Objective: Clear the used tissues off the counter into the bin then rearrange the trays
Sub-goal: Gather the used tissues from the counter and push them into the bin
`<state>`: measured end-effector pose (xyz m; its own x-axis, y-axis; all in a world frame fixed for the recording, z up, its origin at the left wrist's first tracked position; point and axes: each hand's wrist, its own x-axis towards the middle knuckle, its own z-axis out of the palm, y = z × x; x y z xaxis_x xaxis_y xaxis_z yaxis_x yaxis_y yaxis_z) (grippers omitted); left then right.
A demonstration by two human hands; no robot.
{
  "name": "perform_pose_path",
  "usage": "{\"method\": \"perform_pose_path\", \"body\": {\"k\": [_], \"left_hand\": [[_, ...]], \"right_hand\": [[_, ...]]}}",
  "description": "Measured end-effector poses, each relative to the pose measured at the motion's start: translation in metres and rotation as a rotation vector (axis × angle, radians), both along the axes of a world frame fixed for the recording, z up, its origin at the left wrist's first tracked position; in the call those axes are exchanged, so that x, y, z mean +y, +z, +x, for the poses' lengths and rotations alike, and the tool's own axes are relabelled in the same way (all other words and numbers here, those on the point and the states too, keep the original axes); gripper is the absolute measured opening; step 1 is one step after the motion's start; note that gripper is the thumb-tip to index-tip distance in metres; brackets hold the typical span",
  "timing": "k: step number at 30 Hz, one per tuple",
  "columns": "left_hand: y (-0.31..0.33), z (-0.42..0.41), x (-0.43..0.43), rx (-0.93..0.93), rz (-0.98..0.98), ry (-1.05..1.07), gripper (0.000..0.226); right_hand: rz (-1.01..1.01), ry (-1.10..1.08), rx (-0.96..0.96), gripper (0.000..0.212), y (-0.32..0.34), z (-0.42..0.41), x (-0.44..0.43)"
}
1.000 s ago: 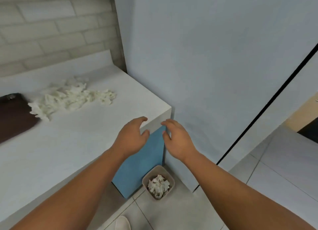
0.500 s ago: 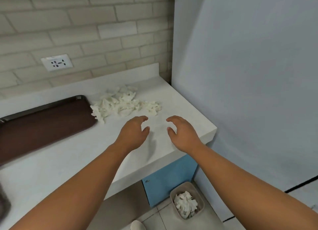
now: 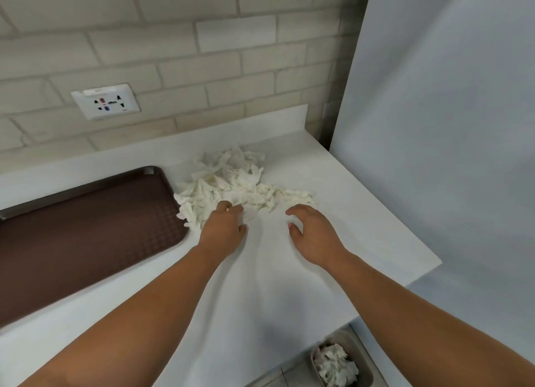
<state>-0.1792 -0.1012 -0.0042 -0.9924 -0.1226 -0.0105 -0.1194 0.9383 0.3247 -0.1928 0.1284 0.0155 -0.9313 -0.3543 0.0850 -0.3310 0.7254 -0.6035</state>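
White tabletop (image 3: 275, 300): the largest item, running from the left edge of the view to a squared corner at the right and carrying the tray and the loose tissues.

Grey-blue panel (image 3: 448, 126): flat, upright, closing off the tabletop's right end.

Pale brick wall (image 3: 173, 54): stood behind the tabletop.

Brown tray (image 3: 86, 236): textured plastic with a raised rim, lay flat on the left part of the tabletop, its left side cut off by the view. Its right rim sat just beside the tissues.

Used tissues (image 3: 231, 184): a crumpled white heap on the tabletop towards the back, between the tray and the panel, with a thin tail trailing to the right.

Left hand (image 3: 224, 230): palm down, fingers (image 3: 228, 207) loosely bent, tips touching the heap's near edge. The thumb stood apart and nothing was gripped.

Right hand (image 3: 314, 236): palm down over bare tabletop, fingers (image 3: 295, 211) spread and curved, holding nothing. The tips were just short of the heap's right tail.

Beige bin (image 3: 363, 355): on the floor below the tabletop's right corner, with more tissues inside.

White wall socket (image 3: 105, 101): set in the brick above the tray.
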Motion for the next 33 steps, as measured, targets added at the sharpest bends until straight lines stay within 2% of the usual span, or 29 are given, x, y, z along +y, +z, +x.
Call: {"method": "perform_pose_path", "body": {"k": [4, 9, 11, 14, 18, 21, 26, 30, 33], "left_hand": [[-0.018, -0.024, -0.01, 0.043, -0.029, -0.112, 0.026], [-0.013, -0.04, -0.019, 0.033, 0.117, -0.173, 0.02], [0.002, -0.042, -0.026, 0.058, 0.27, -0.106, 0.017], [0.03, -0.041, -0.039, 0.135, 0.501, 0.027, 0.031], [0.063, -0.044, -0.066, 0.237, 0.592, 0.172, 0.044], [0.076, -0.047, -0.087, 0.281, 0.635, 0.259, 0.033], [0.087, -0.045, -0.112, 0.309, 1.07, 0.326, 0.031], [0.09, -0.04, -0.125, 0.338, 1.104, 0.389, 0.026], [0.088, -0.038, -0.135, 0.359, 1.103, 0.412, 0.032]], "right_hand": [[-0.018, -0.052, -0.01, 0.04, -0.003, -0.016, -0.017], [-0.054, -0.074, 0.014, 0.04, -0.002, -0.034, -0.037], [-0.068, -0.077, 0.015, 0.04, 0.0, -0.042, -0.046], [-0.097, -0.073, 0.024, 0.041, 0.003, -0.053, -0.063], [-0.082, -0.062, 0.042, 0.041, 0.003, -0.064, -0.085], [-0.065, -0.051, 0.048, 0.039, 0.001, -0.068, -0.101], [-0.032, -0.015, 0.049, 0.036, -0.002, -0.074, -0.125], [-0.038, 0.084, 0.022, 0.037, -0.009, -0.071, -0.143], [0.066, 0.204, -0.026, 0.05, -0.018, -0.064, -0.151]]}}
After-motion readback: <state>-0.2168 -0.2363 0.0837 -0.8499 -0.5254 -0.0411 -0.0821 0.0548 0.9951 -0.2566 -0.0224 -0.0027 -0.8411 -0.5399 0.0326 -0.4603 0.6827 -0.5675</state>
